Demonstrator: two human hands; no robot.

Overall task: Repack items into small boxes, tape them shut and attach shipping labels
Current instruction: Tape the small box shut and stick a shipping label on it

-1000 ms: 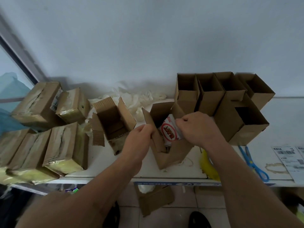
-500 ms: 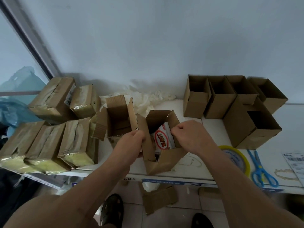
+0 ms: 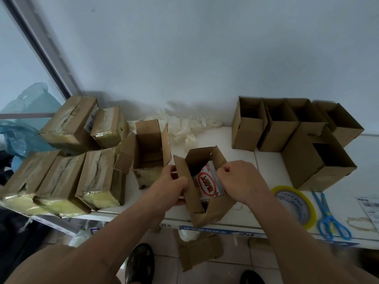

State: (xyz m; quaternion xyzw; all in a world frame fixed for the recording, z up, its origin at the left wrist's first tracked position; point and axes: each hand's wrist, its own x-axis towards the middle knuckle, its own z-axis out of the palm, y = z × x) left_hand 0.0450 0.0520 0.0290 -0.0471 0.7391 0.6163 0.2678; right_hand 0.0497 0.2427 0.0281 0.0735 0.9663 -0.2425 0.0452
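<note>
A white table (image 3: 266, 167) carries everything. Left of the left hand's fingers lie five taped boxes (image 3: 98, 175), sealed and wrapped in yellowish tape. Beyond the right hand's fingers stand five empty open boxes (image 3: 248, 130), four in a row and one larger in front. Just beyond the left fingers is one more open box (image 3: 149, 148). Between both hands sits the small box (image 3: 207, 201), flaps up, with one white packet (image 3: 209, 181) inside. The left hand (image 3: 172, 187) grips the box's left flap, fingers curled round it. The right hand (image 3: 240, 181) has its fingers curled, pinching the packet's edge. Right of the right fingers lie one yellow tape roll (image 3: 295, 206), one pair of blue scissors (image 3: 330, 218) and shipping labels (image 3: 369, 208).
</note>
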